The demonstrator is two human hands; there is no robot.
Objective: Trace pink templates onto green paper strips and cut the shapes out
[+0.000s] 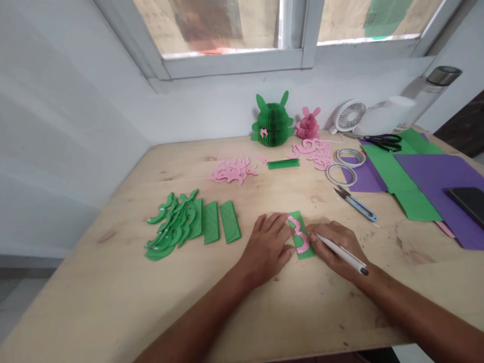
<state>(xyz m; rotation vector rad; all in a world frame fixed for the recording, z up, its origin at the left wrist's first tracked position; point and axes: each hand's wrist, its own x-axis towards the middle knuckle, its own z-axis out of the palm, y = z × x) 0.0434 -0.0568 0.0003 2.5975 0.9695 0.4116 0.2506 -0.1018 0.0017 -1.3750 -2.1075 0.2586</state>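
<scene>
Green strip (297, 216): 1, flat on the table (113, 297), between the two hands
Pink cutout (304, 243): 1, curved, lying on the strip
Right hand (335, 244): pinching a white pen (342, 253) at the strip's right edge
Left hand (266, 244): fingers slightly spread, laid at its left edge
Other green strips (230, 221): left of the left hand
Green cutouts (170, 229): heap, farther left
Snips (356, 204): 1, beyond the right hand
Tape rolls (342, 183): 2, past the snips

head view | above table (287, 315) | facing forward and down | close range
</scene>
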